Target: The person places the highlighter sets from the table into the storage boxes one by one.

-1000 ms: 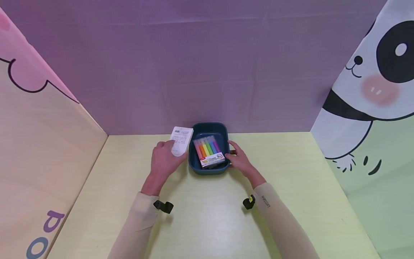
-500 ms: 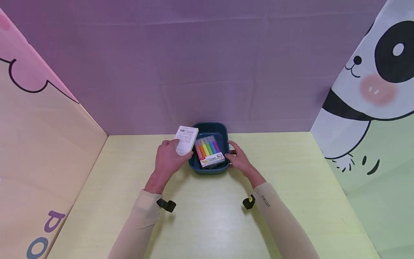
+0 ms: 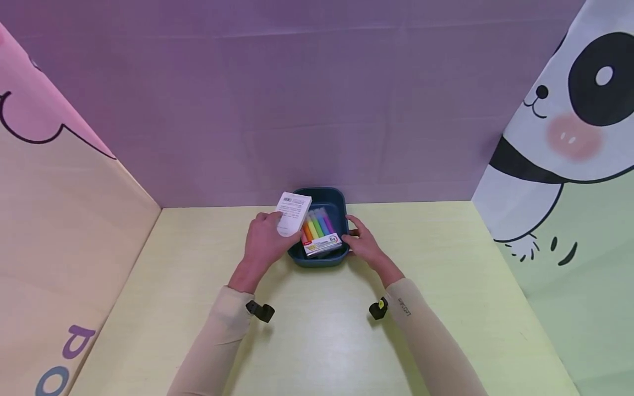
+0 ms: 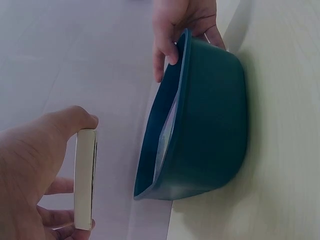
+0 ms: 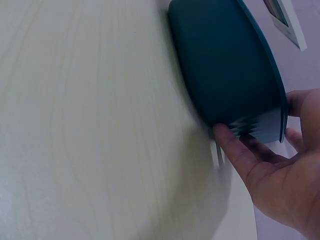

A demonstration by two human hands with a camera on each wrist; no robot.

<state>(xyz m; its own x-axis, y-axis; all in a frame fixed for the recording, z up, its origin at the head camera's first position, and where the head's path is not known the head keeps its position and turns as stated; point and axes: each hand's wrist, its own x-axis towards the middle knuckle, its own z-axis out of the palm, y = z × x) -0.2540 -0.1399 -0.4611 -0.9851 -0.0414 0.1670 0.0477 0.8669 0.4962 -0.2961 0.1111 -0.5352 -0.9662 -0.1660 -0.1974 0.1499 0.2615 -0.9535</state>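
My left hand (image 3: pixel 264 242) holds a thin white box (image 3: pixel 294 213) with a barcode and small print, pinched by its edges. In the left wrist view the box (image 4: pixel 85 180) stands edge-on, apart from the bin (image 4: pixel 212 120). From above, the box overlaps the left rim of this dark teal plastic bin (image 3: pixel 321 263). A clear pack of rainbow-coloured markers (image 3: pixel 322 242) lies inside, partly covered by the box. My right hand (image 3: pixel 365 245) grips the bin's right end, with fingers at the rim and the outer wall. In the right wrist view the box's underside (image 5: pixel 295 30) shows a dark panel with a white border.
The bin stands at the far edge of the pale wooden table (image 3: pixel 317 330), close to a purple cloth backdrop (image 3: pixel 317 110). Printed panels rise on both sides, the right one with a panda (image 3: pixel 574 110).
My left hand has moved to the right with the white box, which now covers the left part of the marker pack from above. My right hand stays at the bin.
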